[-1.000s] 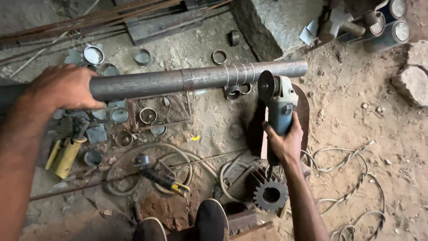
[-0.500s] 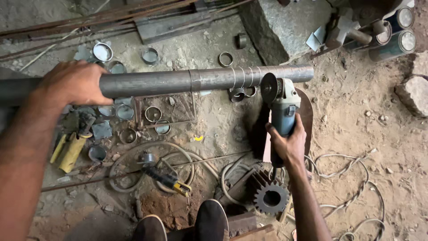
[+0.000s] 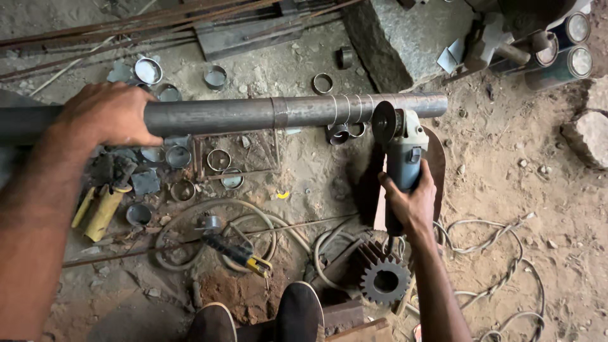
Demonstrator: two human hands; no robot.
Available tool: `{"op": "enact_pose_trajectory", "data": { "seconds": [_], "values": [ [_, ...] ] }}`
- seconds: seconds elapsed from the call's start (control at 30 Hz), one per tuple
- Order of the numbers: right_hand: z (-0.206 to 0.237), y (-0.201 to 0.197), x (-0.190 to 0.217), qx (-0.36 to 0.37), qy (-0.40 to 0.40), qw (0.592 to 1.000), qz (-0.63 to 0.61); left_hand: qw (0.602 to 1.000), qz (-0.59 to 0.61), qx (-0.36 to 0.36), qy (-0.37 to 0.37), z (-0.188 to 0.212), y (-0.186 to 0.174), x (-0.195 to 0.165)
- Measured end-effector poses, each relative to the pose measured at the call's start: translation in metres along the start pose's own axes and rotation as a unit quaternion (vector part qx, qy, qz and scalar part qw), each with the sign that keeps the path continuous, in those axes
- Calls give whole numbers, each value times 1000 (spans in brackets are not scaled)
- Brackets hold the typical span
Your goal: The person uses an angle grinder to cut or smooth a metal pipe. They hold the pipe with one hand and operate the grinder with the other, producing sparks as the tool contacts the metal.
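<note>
At the far left, the person's left hand (image 3: 107, 114) lies over a long grey steel pipe (image 3: 253, 114), fingers curled down around it in a firm grasp. The pipe runs level across the scene from the left edge to just past the middle, held above the dirt floor (image 3: 519, 190), and pale rings are scored around it near its right end.

Below the hand, on the ground, lie two yellow-handled tools (image 3: 101, 212), and around them a scatter of short cut pipe rings (image 3: 218, 159), some standing on end, some flat. Further along, a pair of pliers with a yellow and black grip (image 3: 244, 254) rests among loops of pale cable (image 3: 253, 218). At the bottom edge two dark shoes (image 3: 297, 313) show, side by side.

Right of the middle, the right hand (image 3: 411, 202) is clenched around the body of a blue-grey angle grinder (image 3: 402, 155), which points up toward the pipe. Its dark disc (image 3: 383, 121) stands edge-on against the pipe beside the scored rings; whether it actually touches the metal I cannot tell. Under that forearm a toothed gear wheel (image 3: 383, 280) lies on the ground. At the right, a twisted wire (image 3: 500, 253) curls over the dirt, a stone block (image 3: 405, 38) sits above, and a rock (image 3: 586, 136) rests near the edge.
</note>
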State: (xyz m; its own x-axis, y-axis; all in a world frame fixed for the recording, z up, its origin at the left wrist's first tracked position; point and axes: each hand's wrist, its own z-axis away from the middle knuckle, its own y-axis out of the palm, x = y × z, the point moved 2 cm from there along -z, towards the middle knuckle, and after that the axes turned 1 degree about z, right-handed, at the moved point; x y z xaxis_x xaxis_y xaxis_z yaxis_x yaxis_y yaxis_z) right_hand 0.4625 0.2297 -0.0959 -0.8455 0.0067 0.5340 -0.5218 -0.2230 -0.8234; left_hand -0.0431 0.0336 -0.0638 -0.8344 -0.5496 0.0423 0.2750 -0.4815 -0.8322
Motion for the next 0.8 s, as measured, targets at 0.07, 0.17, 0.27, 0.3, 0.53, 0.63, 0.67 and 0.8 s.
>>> {"op": "enact_pose_trajectory", "data": {
  "seconds": [0.07,0.17,0.27,0.3,0.53,0.63,0.67,0.8],
  "values": [
    [-1,1,-1,-1,5,1000,5,1000,2,1,3,2,-1,-1],
    [0,3,-4,36,38,998,-22,1000,-1,2,9,4,-3,-2],
    [0,2,-5,10,11,1000,-1,1000,3,-3,14,5,-4,-1],
    [-1,2,-6,3,0,1000,-1,1000,6,-5,15,5,-3,-1],
    [-5,4,-7,18,0,999,-37,1000,7,-2,12,3,0,0],
    [-4,4,-5,23,5,999,-34,1000,3,-11,20,3,0,1],
    [-3,4,-5,25,7,999,-33,1000,4,-10,19,3,-1,1],
    [-2,3,-4,12,-1,1000,-29,1000,-2,-14,22,4,-2,0]
  ]
}}
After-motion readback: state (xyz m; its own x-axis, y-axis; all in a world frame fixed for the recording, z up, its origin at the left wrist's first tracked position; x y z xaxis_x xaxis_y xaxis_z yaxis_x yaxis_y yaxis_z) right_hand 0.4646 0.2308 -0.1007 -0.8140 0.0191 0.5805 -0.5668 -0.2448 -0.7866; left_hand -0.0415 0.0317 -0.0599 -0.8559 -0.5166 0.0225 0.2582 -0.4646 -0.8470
